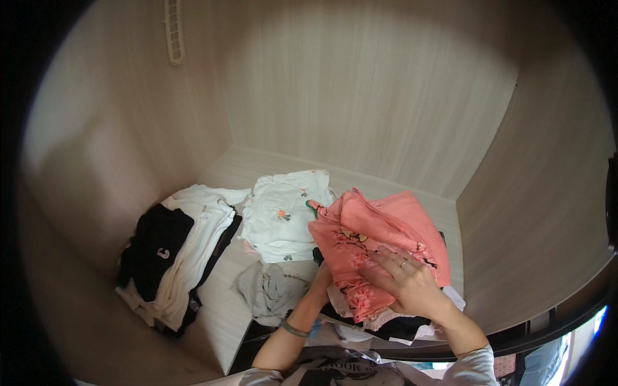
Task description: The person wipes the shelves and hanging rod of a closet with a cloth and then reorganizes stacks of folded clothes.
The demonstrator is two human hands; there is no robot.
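Note:
A coral-pink garment with a blossom print (386, 217) lies folded on top of a clothes stack at the right of the wooden shelf. Flat on its lower front part rests my right hand (403, 282), fingers spread and a ring on one finger. My left hand (326, 277) is at the stack's left edge, its fingers hidden behind or under the coral cloth, so its grip does not show. Just left of the stack lies a folded white cloth with small orange flowers (285, 217). In front of that sits a crumpled grey cloth (275, 292).
At the left stands a second stack, with a black garment (157, 246) over white and cream ones (193, 260). Wood-grain cabinet walls enclose the shelf (217, 309) at left, back and right. A dark curved edge (531, 333) runs along the lower right.

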